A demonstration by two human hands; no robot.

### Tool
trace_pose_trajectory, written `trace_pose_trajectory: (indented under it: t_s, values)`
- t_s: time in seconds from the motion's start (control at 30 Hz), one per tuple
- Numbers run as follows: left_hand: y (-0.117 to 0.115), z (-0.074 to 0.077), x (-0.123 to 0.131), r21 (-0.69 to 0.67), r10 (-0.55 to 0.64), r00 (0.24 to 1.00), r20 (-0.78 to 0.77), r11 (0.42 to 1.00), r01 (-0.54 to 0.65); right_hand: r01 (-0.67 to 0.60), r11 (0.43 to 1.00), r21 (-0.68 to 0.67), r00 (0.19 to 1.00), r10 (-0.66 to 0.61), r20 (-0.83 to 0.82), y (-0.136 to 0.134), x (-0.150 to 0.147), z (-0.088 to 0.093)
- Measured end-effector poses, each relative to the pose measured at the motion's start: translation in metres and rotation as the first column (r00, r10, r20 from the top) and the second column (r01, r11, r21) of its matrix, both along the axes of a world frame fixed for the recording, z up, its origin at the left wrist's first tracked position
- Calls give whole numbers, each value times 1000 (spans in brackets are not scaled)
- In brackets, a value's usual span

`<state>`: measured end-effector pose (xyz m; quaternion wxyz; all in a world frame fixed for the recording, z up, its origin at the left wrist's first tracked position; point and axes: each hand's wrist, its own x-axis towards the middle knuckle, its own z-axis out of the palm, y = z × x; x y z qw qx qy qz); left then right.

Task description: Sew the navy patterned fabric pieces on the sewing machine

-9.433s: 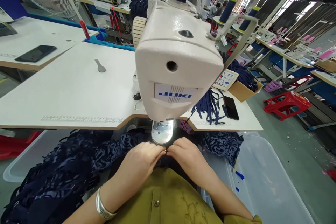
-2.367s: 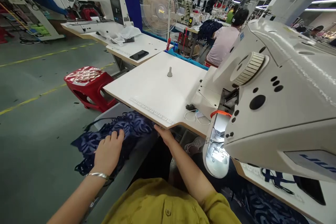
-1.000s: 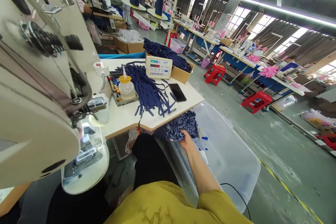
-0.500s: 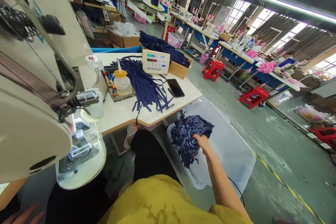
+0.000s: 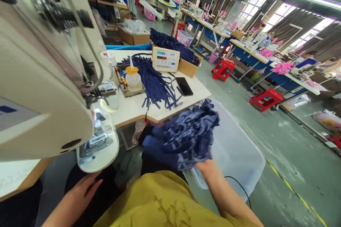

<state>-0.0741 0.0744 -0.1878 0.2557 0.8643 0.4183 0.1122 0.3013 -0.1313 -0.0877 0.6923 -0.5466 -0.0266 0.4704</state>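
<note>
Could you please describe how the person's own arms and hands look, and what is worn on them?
Both hands, left hand and right hand, are bare: no gloves, no rings visible. The forearms are uncovered too. The mustard-yellow top carries thin leaf-like embroidery.

Right hand (image 5: 207, 166) raised, grip closed; left hand (image 5: 81, 193) low, fingers extended.

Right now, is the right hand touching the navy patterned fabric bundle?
Touching. The head view shows the right hand gripping the navy fabric bundle from underneath, with the cloth draped over it.
</note>
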Motion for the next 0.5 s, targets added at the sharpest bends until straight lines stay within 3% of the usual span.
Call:
trace_pose_trajectory:
  t_s: [0.03,0.13,0.23,0.37,0.5]
  values:
    - [-6,0,8,-117,21,1000,20,993,-19,-55,998,-25,998,54,-32,9,-20,-17]
    - [-21,-1,30,-239,4,999,33,971,4,-274,953,-130,961,267,-76,36,-67,-68]
    - [-31,-6,47,-336,8,1000,22,942,-1,-346,904,-252,937,347,-41,56,-86,-101]
    - [-47,-18,67,-487,25,1000,14,873,-15,-372,864,-340,918,397,5,65,-79,-110]
    - [-65,-32,96,-620,56,997,50,785,-13,-499,750,-435,834,552,-7,59,-62,-100]
